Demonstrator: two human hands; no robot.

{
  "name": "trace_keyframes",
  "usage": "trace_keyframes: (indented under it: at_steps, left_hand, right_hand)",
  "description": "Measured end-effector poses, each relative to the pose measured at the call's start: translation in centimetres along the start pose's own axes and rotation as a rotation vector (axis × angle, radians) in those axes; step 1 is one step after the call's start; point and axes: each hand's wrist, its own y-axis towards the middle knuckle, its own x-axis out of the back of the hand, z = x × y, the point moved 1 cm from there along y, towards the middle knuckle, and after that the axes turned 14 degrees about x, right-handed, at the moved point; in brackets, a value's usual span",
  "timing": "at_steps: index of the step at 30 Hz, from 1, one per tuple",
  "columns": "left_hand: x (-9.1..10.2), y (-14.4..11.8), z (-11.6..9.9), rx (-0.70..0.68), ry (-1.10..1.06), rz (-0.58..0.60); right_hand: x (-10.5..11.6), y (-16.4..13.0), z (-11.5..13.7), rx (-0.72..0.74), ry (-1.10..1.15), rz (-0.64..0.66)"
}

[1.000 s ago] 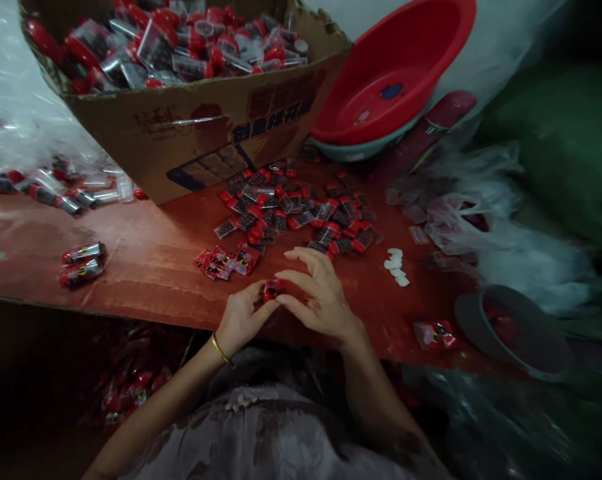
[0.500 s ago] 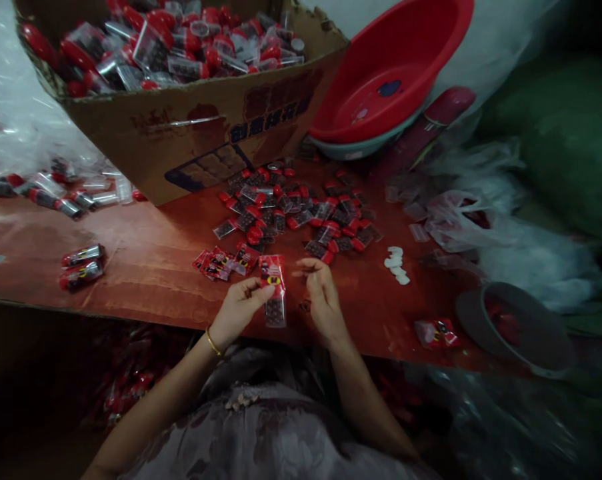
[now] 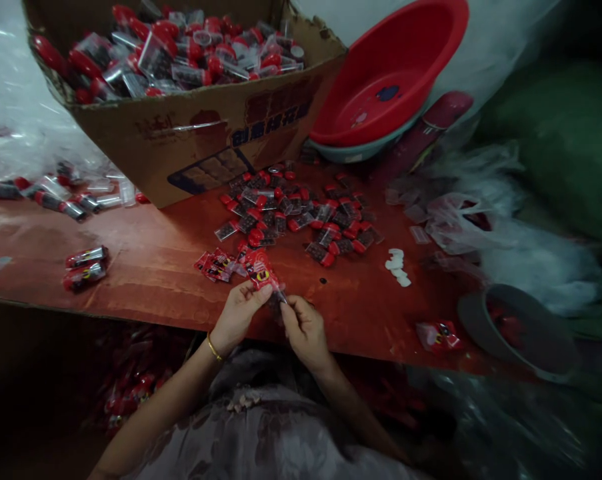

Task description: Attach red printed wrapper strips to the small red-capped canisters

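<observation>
My left hand (image 3: 241,311) and my right hand (image 3: 302,327) both pinch one small clear packet with a red printed header (image 3: 263,275), held just above the near edge of the red-brown table (image 3: 155,260). The left fingers grip the packet near its red top, the right fingers its lower clear end. A gold bangle sits on my left wrist. Just beyond the hands lie a few flat red packets (image 3: 218,263), and further back a spread pile of small red-capped pieces (image 3: 301,213).
A cardboard box (image 3: 195,133) full of red-capped clear tubes stands at the back left. A red basin (image 3: 391,73) leans at the back right. White tablets (image 3: 397,265), a loose packet (image 3: 438,335), a grey bowl (image 3: 521,333) and crumpled plastic bags (image 3: 481,227) lie to the right. Two filled packets (image 3: 85,267) lie left.
The packet went from bunched between both hands to held up unfolded. My right hand let go briefly, then came back to pinch its lower end, and both hands drew nearer the table edge.
</observation>
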Motion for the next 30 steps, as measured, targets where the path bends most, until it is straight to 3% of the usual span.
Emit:
trace_keyframes:
  at_steps: [3, 13, 18, 24, 30]
  left_hand:
    - [-0.2, 0.0, 0.6, 0.012, 0.005, 0.001]
    - [-0.9, -0.1, 0.0, -0.009, -0.045, -0.103]
    - [-2.0, -0.4, 1.4, -0.097, 0.062, -0.135]
    - [-1.1, 0.1, 1.1, -0.075, 0.028, -0.109]
    - [-0.5, 0.3, 0.5, -0.005, -0.049, -0.102]
  right_hand:
    - [0.2, 0.2, 0.3, 0.167, -0.215, -0.003]
    - [-0.4, 0.5, 0.3, 0.206, -0.223, 0.013]
    - [-0.8, 0.5, -0.1, 0.118, -0.175, -0.109]
    - [-0.7, 0.4, -0.8, 0.051, -0.045, -0.028]
    - [-0.8, 0.2, -0.9, -0.103, 0.294, 0.031]
